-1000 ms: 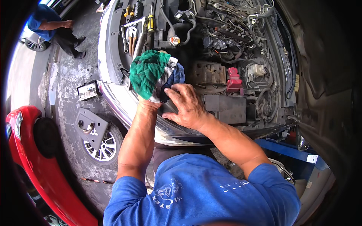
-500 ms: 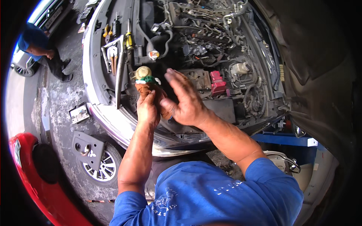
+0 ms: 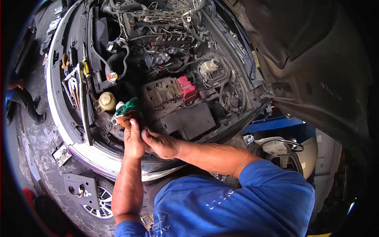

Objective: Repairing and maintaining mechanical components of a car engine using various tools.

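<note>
Over the front corner of an engine bay, my left hand [image 3: 134, 141] is closed around a bunched rag [image 3: 127, 108]. Green, white and brown cloth sticks out above its fingers. My right hand [image 3: 163, 144] lies close against the left one, its thumb toward the left palm; the other fingers are mostly hidden, so I cannot tell whether it grips anything. Just beyond the rag, to the left, sits a yellowed round reservoir [image 3: 106, 101]. A black box cover [image 3: 188, 121] lies to the right of the hands.
Pliers [image 3: 74, 86], a yellow-handled screwdriver [image 3: 85, 67] and a long metal bar [image 3: 84, 112] rest along the car's front. A red cover [image 3: 187, 90] stands by a dusty tray [image 3: 160, 91]. The raised hood [image 3: 300, 51] hangs at right. Another person [image 3: 24, 98] stands far left.
The view has shifted, so the engine bay sits further left. My right hand, flat with spread fingers before, has come down beside the left. The rag has moved from before the reservoir to its right.
</note>
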Tool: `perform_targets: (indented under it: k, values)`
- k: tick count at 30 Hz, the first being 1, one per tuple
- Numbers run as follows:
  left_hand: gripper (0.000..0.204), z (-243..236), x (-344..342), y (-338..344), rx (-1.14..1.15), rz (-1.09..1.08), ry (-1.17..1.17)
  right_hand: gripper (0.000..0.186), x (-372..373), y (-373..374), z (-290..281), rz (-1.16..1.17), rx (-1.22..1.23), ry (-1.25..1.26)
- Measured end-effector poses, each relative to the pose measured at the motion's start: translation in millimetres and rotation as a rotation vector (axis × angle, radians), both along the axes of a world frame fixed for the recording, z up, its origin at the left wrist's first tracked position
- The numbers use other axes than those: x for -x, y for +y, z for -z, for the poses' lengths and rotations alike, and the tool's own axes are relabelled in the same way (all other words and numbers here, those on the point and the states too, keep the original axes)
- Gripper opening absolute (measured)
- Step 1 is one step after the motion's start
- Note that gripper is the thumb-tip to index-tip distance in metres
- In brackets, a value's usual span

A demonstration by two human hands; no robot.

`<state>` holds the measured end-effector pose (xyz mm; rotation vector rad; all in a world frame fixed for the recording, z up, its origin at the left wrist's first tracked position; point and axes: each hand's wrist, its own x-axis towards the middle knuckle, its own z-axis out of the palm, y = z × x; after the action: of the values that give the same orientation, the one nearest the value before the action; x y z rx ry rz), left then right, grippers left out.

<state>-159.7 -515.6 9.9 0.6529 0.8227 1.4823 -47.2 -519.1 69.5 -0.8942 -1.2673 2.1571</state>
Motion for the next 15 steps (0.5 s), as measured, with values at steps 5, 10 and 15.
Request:
perform_targets:
  k: [5,10,15]
  values:
    - [0.056,10,-22,-6,-0.069,0.193,-0.100,0.064,-19,48,20,0.114,0.275,0.131]
    - [0.060,13,-41,2,-0.111,0.064,-0.237,0.065,-11,51,34,0.186,0.245,-0.039]
    - [0.062,-11,-48,17,0.060,0.035,-0.605,0.075,-45,79,44,-0.045,-0.347,-0.313]
